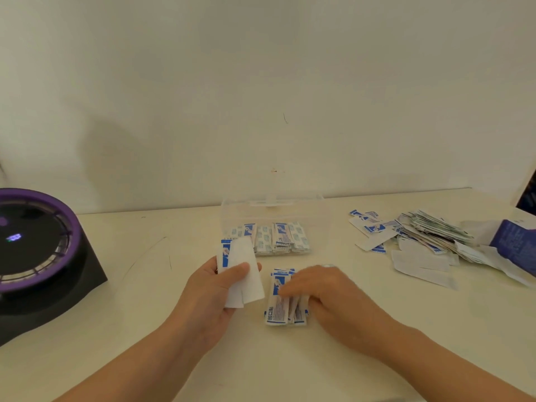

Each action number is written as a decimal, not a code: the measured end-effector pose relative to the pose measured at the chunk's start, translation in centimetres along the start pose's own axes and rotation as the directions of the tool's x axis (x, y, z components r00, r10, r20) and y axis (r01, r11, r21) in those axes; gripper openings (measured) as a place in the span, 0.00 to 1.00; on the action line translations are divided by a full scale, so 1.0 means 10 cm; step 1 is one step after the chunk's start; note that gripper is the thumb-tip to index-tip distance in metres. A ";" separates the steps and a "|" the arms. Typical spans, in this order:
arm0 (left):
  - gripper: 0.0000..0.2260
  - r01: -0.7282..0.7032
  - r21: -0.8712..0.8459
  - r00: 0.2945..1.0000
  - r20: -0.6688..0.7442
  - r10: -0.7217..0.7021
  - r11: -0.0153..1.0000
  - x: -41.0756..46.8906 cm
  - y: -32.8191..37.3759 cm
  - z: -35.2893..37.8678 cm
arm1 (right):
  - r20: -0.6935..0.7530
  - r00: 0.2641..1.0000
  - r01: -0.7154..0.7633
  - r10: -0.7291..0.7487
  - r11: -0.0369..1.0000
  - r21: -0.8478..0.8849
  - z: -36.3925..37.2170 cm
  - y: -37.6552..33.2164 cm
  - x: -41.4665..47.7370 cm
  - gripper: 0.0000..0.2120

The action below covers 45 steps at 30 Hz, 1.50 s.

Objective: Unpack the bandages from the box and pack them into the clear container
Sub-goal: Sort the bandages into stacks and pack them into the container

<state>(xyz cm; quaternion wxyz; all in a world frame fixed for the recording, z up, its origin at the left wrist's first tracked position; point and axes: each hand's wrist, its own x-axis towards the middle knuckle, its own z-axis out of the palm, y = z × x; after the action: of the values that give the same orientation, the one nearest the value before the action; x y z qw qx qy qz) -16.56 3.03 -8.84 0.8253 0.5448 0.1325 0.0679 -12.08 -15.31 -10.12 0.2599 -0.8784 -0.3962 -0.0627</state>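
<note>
Left hand: fingers pinch loose bandages (they fan out, may slip).
Right hand: flat fingers press the stack on the table; a nudge could scatter it.

1 wide-angle camera, worn on the person's head, gives the only view. It faces forward and down across the table to the wall, which fills the upper half. Both forearms enter from the bottom edge. The left hand and right hand sit near, just below centre, and the clear container just beyond. The table's far edge bows.
</note>
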 end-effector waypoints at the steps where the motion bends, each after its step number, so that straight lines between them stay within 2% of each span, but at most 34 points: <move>1: 0.10 0.015 0.013 0.999 0.028 -0.016 1.000 -0.01 -0.01 0.02 | -0.095 0.992 -0.071 0.079 0.993 0.093 -0.05 -0.04 0.00 0.21; 3: 0.11 0.050 0.031 0.994 0.094 -0.053 0.998 -0.05 -0.03 0.06 | -0.216 0.950 -0.148 0.227 0.933 0.328 -0.16 -0.10 0.06 0.12; 4: 0.11 0.062 0.042 0.989 0.133 -0.067 0.997 -0.08 -0.04 0.08 | -0.188 0.939 -0.186 0.288 0.886 0.425 -0.21 -0.13 0.11 0.08; 6: 0.13 0.073 0.065 0.973 0.214 -0.085 0.995 -0.13 -0.04 0.13 | -0.016 0.931 -0.299 0.365 0.787 0.540 -0.26 -0.18 0.20 0.09; 8: 0.13 0.075 0.073 0.962 0.257 -0.092 0.994 -0.17 -0.03 0.16 | 0.140 0.924 -0.366 0.357 0.709 0.603 -0.26 -0.24 0.26 0.08; 9: 0.12 0.080 0.072 0.959 0.266 -0.097 0.994 -0.17 -0.03 0.16 | 0.173 0.921 -0.377 0.349 0.689 0.619 -0.23 -0.24 0.28 0.07; 17: 0.11 0.079 0.052 0.968 0.234 -0.089 0.995 -0.12 -0.06 0.12 | 0.234 0.874 -0.451 0.426 0.529 0.719 -0.20 -0.12 0.30 0.09; 20: 0.08 0.142 -0.036 0.976 0.171 -0.134 0.989 -0.12 -0.04 0.14 | 0.138 0.878 -0.378 0.458 0.488 0.787 -0.28 -0.13 0.28 0.07; 21: 0.08 0.178 -0.093 0.977 0.133 -0.165 0.980 -0.11 -0.03 0.13 | 0.060 0.878 -0.331 0.474 0.513 0.792 -0.34 -0.12 0.26 0.06; 23: 0.09 0.237 -0.204 0.970 0.095 -0.222 0.950 -0.08 0.00 0.11 | -0.149 0.878 -0.232 0.454 0.677 0.699 -0.46 -0.07 0.19 0.05; 25: 0.10 0.265 -0.254 0.964 0.101 -0.247 0.930 -0.05 0.01 0.11 | -0.319 0.888 -0.172 0.331 0.883 0.437 -0.54 0.00 0.07 0.09; 26: 0.10 0.271 -0.264 0.962 0.107 -0.251 0.926 -0.05 0.01 0.10 | -0.348 0.900 -0.163 0.263 0.943 0.291 -0.54 0.05 0.00 0.13; 28: 0.10 0.288 -0.263 0.957 0.123 -0.264 0.921 -0.06 -0.02 0.12 | -0.274 0.936 -0.203 0.219 0.976 0.085 -0.46 0.19 -0.15 0.20; 30: 0.11 0.306 -0.253 0.950 0.147 -0.277 0.918 -0.09 -0.04 0.14 | -0.120 0.946 -0.310 0.301 0.949 -0.058 -0.36 0.33 -0.27 0.25; 32: 0.11 0.322 -0.244 0.943 0.165 -0.288 0.915 -0.11 -0.04 0.16 | -0.066 0.928 -0.372 0.367 0.922 -0.109 -0.33 0.39 -0.33 0.26; 34: 0.11 0.319 -0.221 0.943 0.172 -0.285 0.922 -0.12 -0.05 0.16 | -0.146 0.916 -0.383 0.374 0.923 -0.035 -0.37 0.34 -0.32 0.25; 37: 0.12 0.282 -0.145 0.947 0.197 -0.252 0.948 -0.14 -0.05 0.17 | -0.266 0.892 -0.308 0.367 0.921 0.237 -0.46 0.14 -0.20 0.16; 38: 0.12 0.267 -0.111 0.946 0.220 -0.238 0.957 -0.14 -0.05 0.18 | -0.240 0.896 -0.278 0.374 0.893 0.353 -0.48 0.06 -0.14 0.11; 40: 0.12 0.225 -0.036 0.941 0.266 -0.207 0.974 -0.16 -0.06 0.19 | -0.081 0.915 -0.305 0.395 0.809 0.503 -0.45 -0.09 -0.02 0.06; 42: 0.12 0.170 0.050 0.939 0.295 -0.177 0.984 -0.18 -0.08 0.18 | 0.041 0.917 -0.358 0.398 0.771 0.527 -0.34 -0.17 0.08 0.08; 45: 0.12 0.108 0.140 0.945 0.292 -0.146 0.984 -0.18 -0.09 0.16 | 0.066 0.918 -0.354 0.390 0.736 0.577 -0.22 -0.21 0.16 0.06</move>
<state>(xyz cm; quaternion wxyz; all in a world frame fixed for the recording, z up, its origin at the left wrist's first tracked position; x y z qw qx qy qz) -17.82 0.78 -8.80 0.8035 0.5885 0.0440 -0.0776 -12.27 -14.18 -6.87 0.5330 -0.8162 -0.2048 0.0880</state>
